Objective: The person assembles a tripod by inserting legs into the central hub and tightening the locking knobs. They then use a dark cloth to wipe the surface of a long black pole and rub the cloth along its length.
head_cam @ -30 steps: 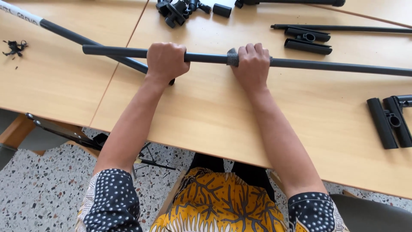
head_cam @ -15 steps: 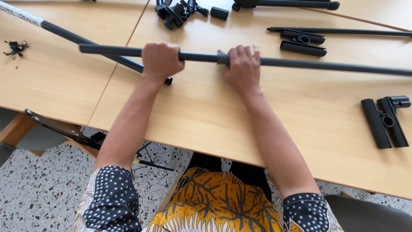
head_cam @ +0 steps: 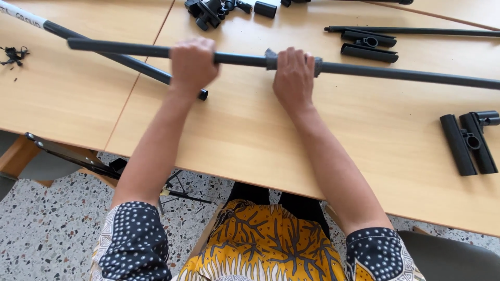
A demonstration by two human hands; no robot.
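A long black pole [head_cam: 396,73] lies across a light wooden table [head_cam: 250,140], running from the left to past the right edge. My left hand [head_cam: 191,65] is closed around its thinner left section. My right hand [head_cam: 294,78] grips the grey collar joint [head_cam: 271,59] where the thin section meets the thicker one. A second black pole [head_cam: 112,56] with a white end lies slanted under the first, ending in a cap close to my left wrist.
Two short black tubes with clamps [head_cam: 469,142] lie at the right. More black tubes [head_cam: 369,45] and a thin rod [head_cam: 416,31] sit at the back right, small black fittings [head_cam: 211,10] at the back, a black scrap [head_cam: 14,53] far left. A folded stand [head_cam: 73,156] lies on the speckled floor.
Both hands have kept their grip on the pole. The pole with the hands has shifted a little to the left and lower in view.
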